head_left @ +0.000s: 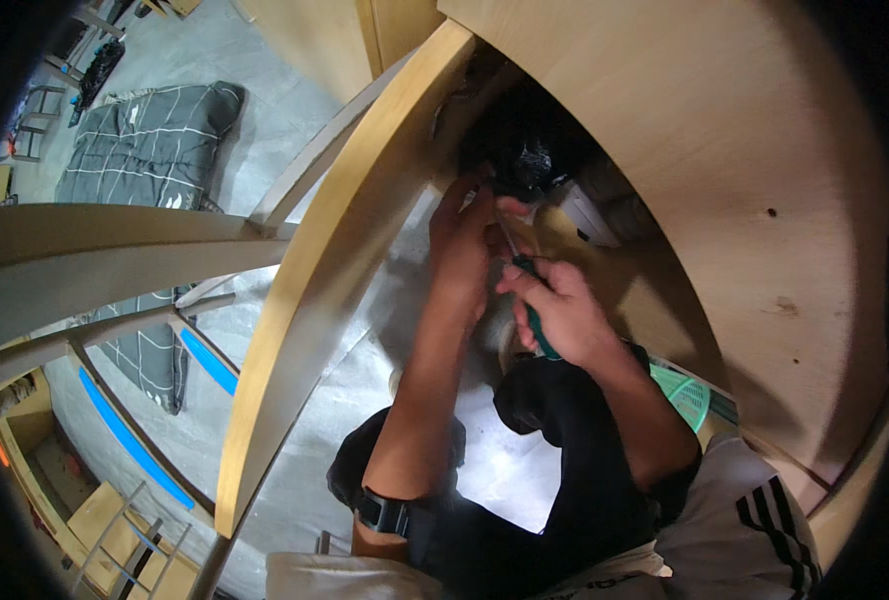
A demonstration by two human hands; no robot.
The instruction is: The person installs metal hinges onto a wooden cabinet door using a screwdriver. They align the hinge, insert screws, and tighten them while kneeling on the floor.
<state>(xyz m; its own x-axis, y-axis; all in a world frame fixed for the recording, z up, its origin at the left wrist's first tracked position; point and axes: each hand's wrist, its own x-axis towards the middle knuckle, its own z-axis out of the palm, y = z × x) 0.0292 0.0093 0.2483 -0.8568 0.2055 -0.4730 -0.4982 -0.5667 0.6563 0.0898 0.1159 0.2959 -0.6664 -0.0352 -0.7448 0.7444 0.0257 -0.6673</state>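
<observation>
My right hand (570,315) is closed around the dark green handle of a screwdriver (537,322), whose thin metal shaft points up and away toward my left hand. My left hand (458,230) is ahead of it, beside the inner face of an upright wooden board (350,270). Its fingers are bent near the shaft's far end; what they pinch is hidden in shadow. I cannot make out the screwdriver's tip or what it meets. Just beyond the fingers lies a shiny black plastic bag (537,165).
A large wooden panel (765,200) closes in the right side. Beside the bag is a white object (587,215). A green plastic basket (683,395) stands by my right elbow. Leftward are metal frame bars (115,235), blue strips (130,440) and a folded grey checked quilt (155,145) on the floor.
</observation>
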